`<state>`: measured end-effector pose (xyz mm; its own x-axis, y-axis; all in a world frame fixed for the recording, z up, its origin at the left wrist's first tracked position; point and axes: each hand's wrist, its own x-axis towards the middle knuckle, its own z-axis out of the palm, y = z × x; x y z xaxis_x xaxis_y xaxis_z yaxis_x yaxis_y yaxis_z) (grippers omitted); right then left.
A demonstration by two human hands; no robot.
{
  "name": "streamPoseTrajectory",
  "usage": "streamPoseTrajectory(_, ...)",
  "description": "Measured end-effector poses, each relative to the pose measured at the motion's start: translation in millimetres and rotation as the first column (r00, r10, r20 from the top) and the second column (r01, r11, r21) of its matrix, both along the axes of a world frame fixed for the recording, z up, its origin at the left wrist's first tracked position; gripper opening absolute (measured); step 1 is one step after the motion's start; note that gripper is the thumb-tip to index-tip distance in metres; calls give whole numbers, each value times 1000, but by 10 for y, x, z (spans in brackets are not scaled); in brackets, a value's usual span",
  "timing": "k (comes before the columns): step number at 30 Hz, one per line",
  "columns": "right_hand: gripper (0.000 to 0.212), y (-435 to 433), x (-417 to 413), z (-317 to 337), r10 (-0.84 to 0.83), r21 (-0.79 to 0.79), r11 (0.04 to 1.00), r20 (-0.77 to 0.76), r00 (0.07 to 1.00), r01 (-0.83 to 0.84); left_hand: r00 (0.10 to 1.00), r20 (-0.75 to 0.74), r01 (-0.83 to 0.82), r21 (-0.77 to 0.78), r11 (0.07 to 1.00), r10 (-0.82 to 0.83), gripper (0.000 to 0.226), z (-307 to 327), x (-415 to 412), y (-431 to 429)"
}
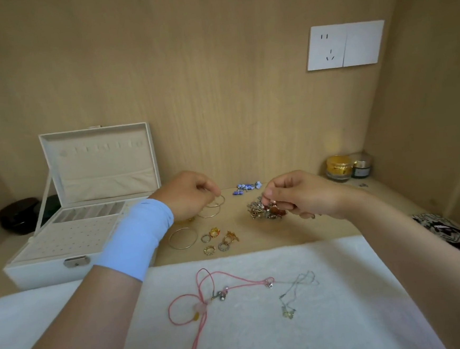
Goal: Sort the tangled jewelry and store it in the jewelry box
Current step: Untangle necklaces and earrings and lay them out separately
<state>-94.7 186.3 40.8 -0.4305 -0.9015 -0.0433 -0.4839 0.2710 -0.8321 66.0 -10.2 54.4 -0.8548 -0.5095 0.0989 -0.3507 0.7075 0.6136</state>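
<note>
Left hand [189, 194] is curled over the bangles [212, 207] at the back of the desk [324, 230], fingertips pinching the top one, I think; the contact is tiny from here. Right hand [304, 193] pinches the tangle [267, 210], which sits on the wood just right of the bangles. The box [71, 236] stands open at far left, lid upright. A loose hoop [183, 238] and the rings [220, 239] lie nearer me, beside the box. On the cloth [262, 323], a pink cord [205, 294] and a chain [295, 287] lie side by side.
</note>
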Motion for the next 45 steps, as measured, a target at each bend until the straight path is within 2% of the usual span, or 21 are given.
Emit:
streamPoseTrajectory(1, 26, -50, 20, 67, 23, 14, 1000, -22, 1000, -22, 999, 46, 11, -21, 1000, -10, 17, -17, -38, 29)
streamPoseTrajectory(3, 25, -147, 70, 226, 71, 44, 997, -80, 994, -67, 999, -35, 25, -5, 1000, -25, 23, -32, -187, 113)
streamPoseTrajectory(5, 24, -240, 90, 378, 89, 81, 994, -157, 984, -77, 969, -238, 122, 232, 965, -65, 30, -7, -357, 243)
streamPoseTrajectory(7, 27, -299, 71, 514, 78, 102, 993, -215, 973, -57, 917, -385, 313, 522, 794, -108, 32, 31, -499, 372)
streamPoseTrajectory(9, 29, -300, 22, 634, 65, 123, 992, -253, 965, -34, 903, -404, 396, 652, 647, -146, 31, 42, -582, 424)
streamPoseTrajectory(12, 26, -192, -100, 770, 8, 164, 985, -320, 947, 47, 921, -319, 388, 698, 602, -224, 32, 52, -630, 404)
streamPoseTrajectory(20, 23, 269, -578, 572, -115, 194, 964, -305, 945, 180, 962, -58, 257, 519, 815, -267, 22, -35, -810, 360)
streamPoseTrajectory(22, 22, 414, -675, 446, -122, 227, 954, -303, 945, 196, 962, 28, 236, 422, 876, -273, 24, -78, -848, 394)
streamPoseTrajectory(25, 20, 628, -789, 247, -126, 284, 933, -315, 941, 220, 949, 131, 264, 173, 949, -288, 28, -190, -937, 455)
streamPoseTrajectory(28, 18, 806, -880, 52, -125, 361, 901, -317, 940, 242, 941, 219, 257, 28, 966, -257, 29, -336, -1039, 534)
streamPoseTrajectory(32, 13, 932, -988, -196, -76, 406, 872, -442, 894, 275, 894, 395, 255, -65, 965, -210, 20, -538, -1118, 655)
streamPoseTrajectory(34, 13, 954, -1033, -302, -62, 394, 878, -473, 879, 274, 900, 396, 235, -88, 968, -183, 16, -599, -1121, 673)
streamPoseTrajectory(38, 22, 1020, -1091, -446, -61, 380, 880, -504, 862, 285, 907, 391, 272, -261, 926, -156, 13, -610, -1094, 713)
streamPoseTrajectory(43, 33, 1048, -1164, -470, -79, 338, 879, -591, 802, 336, 932, 305, 277, -261, 925, -193, 11, -659, -1066, 789)
streamPoseTrajectory(45, 31, 1066, -1184, -494, -82, 355, 865, -597, 798, 354, 940, 291, 262, -276, 925, -180, 12, -678, -1060, 814)
